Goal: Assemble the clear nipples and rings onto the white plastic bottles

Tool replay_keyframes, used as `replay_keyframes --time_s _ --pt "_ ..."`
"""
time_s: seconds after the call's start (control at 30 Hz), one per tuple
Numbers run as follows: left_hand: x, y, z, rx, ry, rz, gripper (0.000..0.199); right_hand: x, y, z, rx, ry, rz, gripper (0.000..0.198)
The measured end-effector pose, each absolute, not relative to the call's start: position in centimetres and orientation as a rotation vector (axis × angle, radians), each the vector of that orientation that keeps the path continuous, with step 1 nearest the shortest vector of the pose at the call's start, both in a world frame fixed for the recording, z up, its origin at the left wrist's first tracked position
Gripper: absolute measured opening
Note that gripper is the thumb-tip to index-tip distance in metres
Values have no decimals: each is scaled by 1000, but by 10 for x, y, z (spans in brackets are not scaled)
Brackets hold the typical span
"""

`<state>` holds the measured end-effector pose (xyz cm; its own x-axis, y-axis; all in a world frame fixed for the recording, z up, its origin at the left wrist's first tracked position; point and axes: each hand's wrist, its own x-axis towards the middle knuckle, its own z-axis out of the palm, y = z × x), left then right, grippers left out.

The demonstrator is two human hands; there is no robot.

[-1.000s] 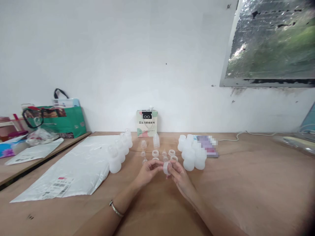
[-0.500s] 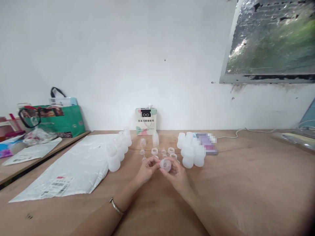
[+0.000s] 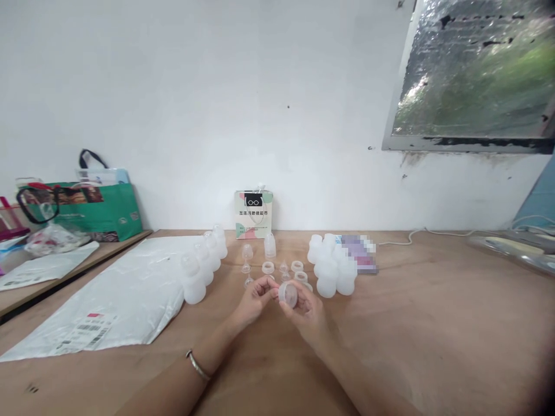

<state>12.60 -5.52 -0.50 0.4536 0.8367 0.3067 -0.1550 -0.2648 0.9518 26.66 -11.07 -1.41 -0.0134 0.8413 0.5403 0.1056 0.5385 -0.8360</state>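
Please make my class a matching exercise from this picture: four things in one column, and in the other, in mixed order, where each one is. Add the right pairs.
Things
1. Clear round piece
2. Paper bag
3. Bracelet
4. Big white package

Places
A. Lying flat, left of all the bottles
B. Held in the right hand
C. Standing upright by the wall
D. Around the left wrist

Right pairs: 1-B, 2-C, 3-D, 4-A

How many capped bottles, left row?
4, beside the white mailer: front bottle, second bottle, third bottle, rear bottle. Others may be hidden behind.
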Motion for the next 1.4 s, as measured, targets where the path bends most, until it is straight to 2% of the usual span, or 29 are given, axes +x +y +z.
replay_keyframes --time_s 0.13,0.3,0.5,0.63,0.77,0.87,0.93,1.03,1.1,1.23,1.4 --pt "125 -54 -6 1542 607 1071 27 266 -107 -20 -869 -1511 646 27" --pt "119 -59 -4 1619 637 1040 21 267 -103 -26 -944 -1508 576 38" --pt "116 -64 -3 1630 898 1287 35 272 -105 -21 -1066 -1545 404 41" --pt "123 -63 -6 1406 824 1085 48 276 -101 -26 -1077 -1629 126 37" --pt "130 -62 -11 1374 700 991 38 275 -99 -33 -1045 -1755 2 37" --pt "130 -61 -13 1380 679 1003 32 279 -101 -32 -1050 -1785 63 55" --pt "128 -60 -13 1345 692 1031 31 290 -101 -29 -1069 -1684 39 64" --pt "124 -58 -11 1321 720 1068 30 317 -91 -30 -1193 -1216 -143 51" --pt "122 -57 -10 1315 735 1090 29 335 -79 -35 -1318 -992 -212 52" --pt "120 -54 -10 1313 734 1123 30 351 -57 -50 -1487 -1043 -266 57" --pt "120 -51 -14 1298 710 1149 29 346 -49 -56 -1515 -1041 -162 54"
